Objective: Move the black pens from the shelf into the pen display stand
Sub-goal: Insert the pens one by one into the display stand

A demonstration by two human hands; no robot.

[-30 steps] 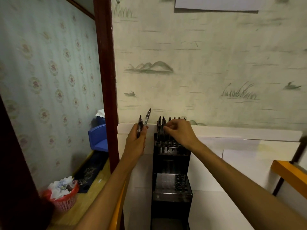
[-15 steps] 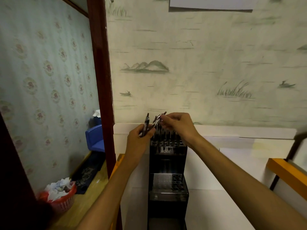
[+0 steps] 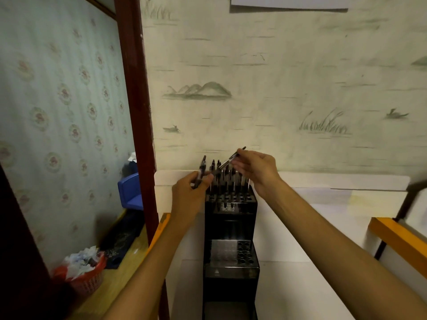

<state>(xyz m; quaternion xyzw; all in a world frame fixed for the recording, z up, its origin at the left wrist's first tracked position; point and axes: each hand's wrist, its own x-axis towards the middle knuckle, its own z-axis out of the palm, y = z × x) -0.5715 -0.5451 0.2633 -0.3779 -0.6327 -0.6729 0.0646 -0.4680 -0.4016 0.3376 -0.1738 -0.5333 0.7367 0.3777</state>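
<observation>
A tall black pen display stand rises in the middle against the wall. Its top tier holds several black pens standing upright in holes. My left hand grips one black pen upright, just left of the stand's top. My right hand pinches a second black pen, tilted with its upper end pointing up and right, above the top tier. A lower tier shows open holes on its right side.
A white board runs along the wall behind the stand. A dark red post stands to the left. Beyond it lie a blue bin and a red basket of paper scraps. An orange-edged shelf juts in at right.
My right hand has drawn one of the two pens away from my left hand and lifted it up and right over the stand. My left hand keeps one pen.
</observation>
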